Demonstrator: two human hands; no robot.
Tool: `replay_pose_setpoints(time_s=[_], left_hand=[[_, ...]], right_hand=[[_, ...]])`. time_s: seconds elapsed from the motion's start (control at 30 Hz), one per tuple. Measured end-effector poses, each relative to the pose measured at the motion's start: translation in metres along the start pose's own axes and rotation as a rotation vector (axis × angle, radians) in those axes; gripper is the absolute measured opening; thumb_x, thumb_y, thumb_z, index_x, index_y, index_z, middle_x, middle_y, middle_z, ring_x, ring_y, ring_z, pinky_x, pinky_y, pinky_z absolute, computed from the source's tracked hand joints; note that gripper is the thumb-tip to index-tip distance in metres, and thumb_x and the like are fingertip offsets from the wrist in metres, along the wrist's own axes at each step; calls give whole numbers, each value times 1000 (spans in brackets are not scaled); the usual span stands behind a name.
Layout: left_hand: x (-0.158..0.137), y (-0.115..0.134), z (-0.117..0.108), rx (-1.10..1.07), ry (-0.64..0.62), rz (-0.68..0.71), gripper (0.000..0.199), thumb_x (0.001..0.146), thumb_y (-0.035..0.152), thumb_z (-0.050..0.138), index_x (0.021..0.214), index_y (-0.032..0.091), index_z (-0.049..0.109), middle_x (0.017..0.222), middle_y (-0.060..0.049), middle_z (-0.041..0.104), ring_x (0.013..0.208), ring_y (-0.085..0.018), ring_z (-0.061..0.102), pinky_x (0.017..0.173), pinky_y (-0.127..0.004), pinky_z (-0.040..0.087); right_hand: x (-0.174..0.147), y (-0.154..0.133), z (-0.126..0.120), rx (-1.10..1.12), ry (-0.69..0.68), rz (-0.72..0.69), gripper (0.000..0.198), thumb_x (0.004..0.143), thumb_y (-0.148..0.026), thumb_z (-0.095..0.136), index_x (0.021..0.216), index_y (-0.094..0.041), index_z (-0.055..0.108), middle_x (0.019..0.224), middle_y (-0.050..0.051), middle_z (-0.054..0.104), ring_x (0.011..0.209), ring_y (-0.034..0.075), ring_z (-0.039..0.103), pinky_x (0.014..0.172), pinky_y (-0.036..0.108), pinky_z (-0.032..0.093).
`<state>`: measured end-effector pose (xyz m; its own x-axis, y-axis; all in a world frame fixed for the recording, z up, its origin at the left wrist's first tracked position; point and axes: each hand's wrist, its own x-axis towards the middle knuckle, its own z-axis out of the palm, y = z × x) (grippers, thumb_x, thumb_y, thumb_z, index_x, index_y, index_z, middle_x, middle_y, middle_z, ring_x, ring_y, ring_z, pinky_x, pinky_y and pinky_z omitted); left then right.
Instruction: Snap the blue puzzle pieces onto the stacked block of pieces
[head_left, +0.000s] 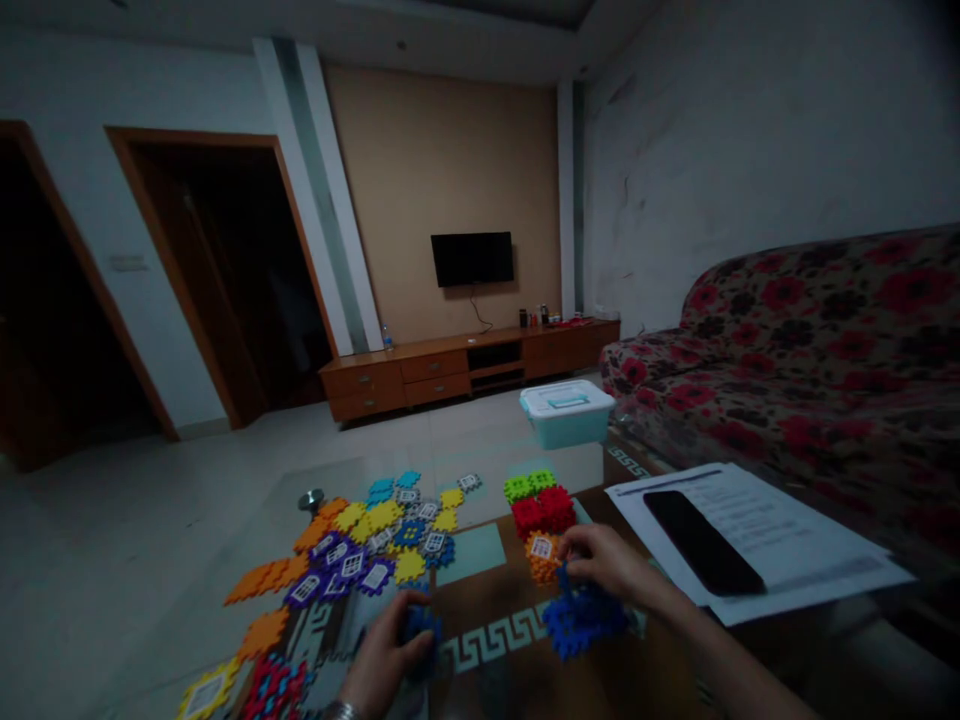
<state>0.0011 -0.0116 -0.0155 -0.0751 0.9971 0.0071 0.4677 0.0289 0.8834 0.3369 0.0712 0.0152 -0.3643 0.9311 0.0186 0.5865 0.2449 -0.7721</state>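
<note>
Head view: the two hands are apart over a glass coffee table (480,685). Right hand (600,562) pinches a dark-blue notched tile (574,588) above a stack of blue notched tiles (581,628) at its six o'clock. Left hand (390,645) curls around a blurred blue clump of tiles (429,622); how many is unclear. From the right hand, an orange tile stack (543,568) stands just beside it at nine o'clock, red tiles (544,512) and lime-green tiles (529,486) toward ten and eleven, and a black smartphone (701,540) on printed sheets (814,570) at three. From the left hand, purple window tiles (337,562) spread at ten o'clock, yellow tiles (384,514) at twelve. A lidded storage box (570,428) sits beyond the green tiles, toward one o'clock.
</note>
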Motion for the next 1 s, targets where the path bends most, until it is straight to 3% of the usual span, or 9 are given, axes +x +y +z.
replay_pose_setpoints(time_s=[0.1,0.2,0.3,0.37,0.43,0.53,0.67,0.77,1.0], left_hand=[[-1,-3,11,26,-150,11,36,68,36,61,101,21,59,84,-1,66,80,-21,61,75,-32,50],[0,-9,16,172,-214,60,46,65,28,63,111,23,61,113,-6,67,107,-26,59,96,-36,46],[1,-16,17,347,-225,164,66,60,27,69,124,25,58,143,-10,50,133,-31,42,112,-43,33],[-1,-19,17,416,-296,229,75,56,22,70,128,27,56,153,-9,38,139,-31,34,115,-45,28],[-4,-19,18,458,-382,285,76,55,14,66,128,32,56,153,-5,39,140,-29,35,114,-44,30],[-8,-12,22,515,-418,353,71,57,10,59,123,37,59,143,-1,53,135,-25,42,110,-43,36],[-7,11,32,670,-437,266,67,52,8,60,115,32,64,130,-2,62,122,-26,52,103,-40,43],[-6,29,40,754,-432,235,74,51,9,61,123,26,60,127,-6,62,116,-26,53,101,-37,44],[-4,69,77,735,-370,361,61,75,18,55,135,12,47,131,-15,56,123,-28,48,109,-43,37]], right_hand=[[-9,28,-12,-41,23,78,22,60,-6,61,77,-17,69,72,0,65,73,18,60,61,25,40],[-13,42,-13,-46,-7,117,20,60,-6,63,75,-16,68,67,-2,63,66,16,58,56,23,38],[-12,45,-13,-43,-32,118,19,63,-7,61,79,-16,69,67,-2,63,64,15,58,55,23,38],[-11,46,-13,-58,-34,106,21,63,-7,61,81,-17,69,71,-1,66,68,16,60,58,23,40],[-9,47,-13,-90,-29,94,23,62,-7,62,81,-18,69,77,0,68,75,17,61,63,25,42],[-8,50,-12,-147,-23,81,25,61,-8,64,82,-19,70,86,2,70,84,20,62,71,27,43],[-9,52,-12,-216,-23,66,32,60,-8,65,90,-19,71,97,5,70,92,23,62,77,30,44],[-13,49,-12,-259,-37,37,34,60,-9,67,92,-19,71,98,5,69,94,24,61,80,31,43],[-24,44,-6,-340,-129,-38,53,54,-15,80,106,-22,67,114,6,63,112,28,52,94,34,38]])
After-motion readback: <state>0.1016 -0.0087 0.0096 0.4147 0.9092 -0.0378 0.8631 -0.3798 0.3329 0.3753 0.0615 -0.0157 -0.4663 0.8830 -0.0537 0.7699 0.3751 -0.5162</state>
